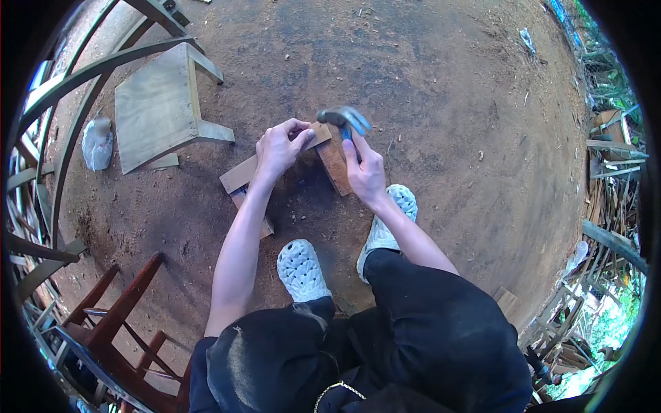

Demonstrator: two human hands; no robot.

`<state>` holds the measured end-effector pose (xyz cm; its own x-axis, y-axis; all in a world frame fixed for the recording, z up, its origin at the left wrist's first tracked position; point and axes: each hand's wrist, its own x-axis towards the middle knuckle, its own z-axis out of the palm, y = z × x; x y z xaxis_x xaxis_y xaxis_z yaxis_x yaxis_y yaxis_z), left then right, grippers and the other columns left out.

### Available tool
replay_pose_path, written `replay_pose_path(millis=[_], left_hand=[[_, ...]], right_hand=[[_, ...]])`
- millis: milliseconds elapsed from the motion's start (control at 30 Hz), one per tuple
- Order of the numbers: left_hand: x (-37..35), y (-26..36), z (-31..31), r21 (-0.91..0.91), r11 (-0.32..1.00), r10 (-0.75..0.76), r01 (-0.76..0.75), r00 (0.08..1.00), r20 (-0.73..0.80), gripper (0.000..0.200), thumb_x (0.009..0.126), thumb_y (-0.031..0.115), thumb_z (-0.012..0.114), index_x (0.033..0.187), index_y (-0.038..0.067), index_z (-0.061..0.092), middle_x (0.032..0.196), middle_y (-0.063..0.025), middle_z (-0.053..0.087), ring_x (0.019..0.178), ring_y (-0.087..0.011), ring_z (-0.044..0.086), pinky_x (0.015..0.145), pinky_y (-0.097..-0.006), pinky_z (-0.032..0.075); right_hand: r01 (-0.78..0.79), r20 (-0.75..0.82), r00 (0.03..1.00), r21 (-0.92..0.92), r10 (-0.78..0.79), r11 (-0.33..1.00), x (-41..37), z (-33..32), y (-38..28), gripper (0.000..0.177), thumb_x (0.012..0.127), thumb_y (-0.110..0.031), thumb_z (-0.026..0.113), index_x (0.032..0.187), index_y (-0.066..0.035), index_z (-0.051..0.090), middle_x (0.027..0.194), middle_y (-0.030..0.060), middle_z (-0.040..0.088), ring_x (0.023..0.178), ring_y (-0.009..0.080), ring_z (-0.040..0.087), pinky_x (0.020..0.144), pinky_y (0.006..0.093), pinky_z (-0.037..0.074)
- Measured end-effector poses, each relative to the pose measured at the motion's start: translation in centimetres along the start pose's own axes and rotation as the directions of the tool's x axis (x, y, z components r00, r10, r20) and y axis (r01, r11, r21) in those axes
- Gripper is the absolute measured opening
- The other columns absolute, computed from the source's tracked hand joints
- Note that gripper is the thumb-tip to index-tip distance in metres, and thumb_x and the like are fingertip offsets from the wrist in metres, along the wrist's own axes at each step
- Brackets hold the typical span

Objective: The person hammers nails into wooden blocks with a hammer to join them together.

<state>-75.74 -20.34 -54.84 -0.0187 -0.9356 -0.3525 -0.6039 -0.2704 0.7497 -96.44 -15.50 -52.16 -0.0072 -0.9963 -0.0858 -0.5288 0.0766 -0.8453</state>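
Your left hand (279, 148) holds the plank (239, 174) against the dirt, fingers gripping its end to steady it; your right hand (366, 172) clenches the hammer (343, 117) just above.

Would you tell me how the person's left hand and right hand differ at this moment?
The left hand holds down the pale plank, with its fingers curled at the far end. The right hand is closed around a hammer. The left touches wood, while the right keeps the hammer's head over the plank's end. Both are bare.
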Motion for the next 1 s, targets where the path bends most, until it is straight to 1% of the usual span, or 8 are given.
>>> replay_pose_path(millis=[100, 333, 500, 567, 733, 867, 933, 1000], left_hand=[[-0.2, 0.4, -0.2, 0.006, 1.0, -0.007, 0.007, 1.0, 0.003, 0.033, 0.094, 0.042, 0.075, 0.117, 0.018, 0.079, 0.106, -0.0094, 0.081, 0.102, -0.0263, 0.077, 0.089, -0.0404, 0.058], [-0.2, 0.0, -0.2, 0.009, 1.0, 0.026, -0.026, 1.0, -0.005, 0.033, 0.095, 0.043, 0.075, 0.116, 0.018, 0.079, 0.106, -0.0087, 0.081, 0.103, -0.0269, 0.077, 0.091, -0.0417, 0.057], [-0.3, 0.3, -0.2, -0.019, 1.0, 0.011, -0.011, 1.0, 0.011, 0.031, 0.095, 0.042, 0.074, 0.116, 0.019, 0.079, 0.104, -0.009, 0.081, 0.102, -0.0274, 0.077, 0.09, -0.0421, 0.057], [-0.2, 0.2, -0.1, -0.018, 0.999, 0.036, -0.036, 0.999, 0.001, 0.03, 0.095, 0.042, 0.074, 0.116, 0.019, 0.079, 0.104, -0.0091, 0.081, 0.102, -0.0276, 0.077, 0.09, -0.042, 0.057], [-0.3, 0.3, -0.1, 0.002, 1.0, 0.021, -0.021, 1.0, -0.002, 0.03, 0.096, 0.041, 0.073, 0.115, 0.019, 0.079, 0.103, -0.0092, 0.081, 0.101, -0.0278, 0.077, 0.088, -0.0422, 0.056], [-0.4, 0.3, -0.2, 0.009, 1.0, 0.027, -0.027, 1.0, -0.006, 0.03, 0.096, 0.041, 0.074, 0.115, 0.018, 0.079, 0.103, -0.0094, 0.081, 0.1, -0.0279, 0.077, 0.087, -0.0426, 0.057], [-0.2, 0.3, 0.0, -0.001, 0.999, 0.035, -0.035, 0.999, -0.011, 0.03, 0.096, 0.041, 0.073, 0.115, 0.018, 0.079, 0.103, -0.0094, 0.08, 0.1, -0.0279, 0.077, 0.087, -0.0426, 0.057], [-0.4, 0.1, 0.1, -0.021, 0.998, 0.058, -0.059, 0.998, -0.033, 0.03, 0.096, 0.041, 0.073, 0.115, 0.018, 0.079, 0.103, -0.0094, 0.081, 0.1, -0.0279, 0.077, 0.087, -0.0425, 0.057]], right_hand=[[0.265, 0.025, 0.964, -0.078, -0.264, 0.961, -0.8, -1.3, 0.3, 0.037, 0.104, -0.012, 0.063, 0.14, -0.006, 0.063, 0.08, 0.0197, 0.065, 0.066, 0.0361, 0.067, 0.058, 0.0452, 0.05], [0.465, -0.112, 0.876, -0.068, -0.469, 0.883, -1.1, -2.1, -2.5, 0.047, 0.096, 0.004, 0.064, 0.142, -0.001, 0.061, 0.094, 0.0196, 0.07, 0.072, 0.0376, 0.071, 0.062, 0.0441, 0.056], [0.476, -0.054, 0.867, -0.208, -0.496, 0.854, -0.8, -1.4, -0.8, 0.047, 0.097, 0.002, 0.065, 0.143, -0.003, 0.061, 0.09, 0.0178, 0.07, 0.069, 0.0355, 0.07, 0.06, 0.0439, 0.056], [0.322, 0.114, 0.947, -0.3, -0.302, 0.898, -0.4, -1.5, -0.4, 0.044, 0.099, -0.002, 0.066, 0.142, -0.005, 0.062, 0.085, 0.0178, 0.068, 0.067, 0.0349, 0.07, 0.058, 0.0444, 0.055], [0.388, -0.102, 0.914, -0.068, -0.393, 0.919, -0.4, -3.0, -3.8, 0.037, 0.1, -0.005, 0.066, 0.137, -0.004, 0.065, 0.083, 0.0189, 0.067, 0.065, 0.0367, 0.069, 0.056, 0.0439, 0.053], [0.496, -0.206, 0.84, -0.084, -0.502, 0.864, -0.5, -1.9, -1.8, 0.034, 0.101, -0.007, 0.067, 0.135, -0.005, 0.067, 0.081, 0.0185, 0.067, 0.064, 0.0357, 0.069, 0.056, 0.0446, 0.053], [0.313, 0.05, 0.949, -0.272, -0.311, 0.91, -0.1, -1.2, -0.5, 0.032, 0.102, -0.01, 0.067, 0.133, -0.006, 0.069, 0.079, 0.0175, 0.066, 0.064, 0.0342, 0.07, 0.055, 0.0449, 0.052], [0.321, 0.019, 0.945, -0.256, -0.327, 0.912, 0.0, -1.7, 0.1, 0.032, 0.102, -0.011, 0.067, 0.134, -0.006, 0.068, 0.078, 0.0168, 0.066, 0.063, 0.0335, 0.069, 0.055, 0.0449, 0.052]])
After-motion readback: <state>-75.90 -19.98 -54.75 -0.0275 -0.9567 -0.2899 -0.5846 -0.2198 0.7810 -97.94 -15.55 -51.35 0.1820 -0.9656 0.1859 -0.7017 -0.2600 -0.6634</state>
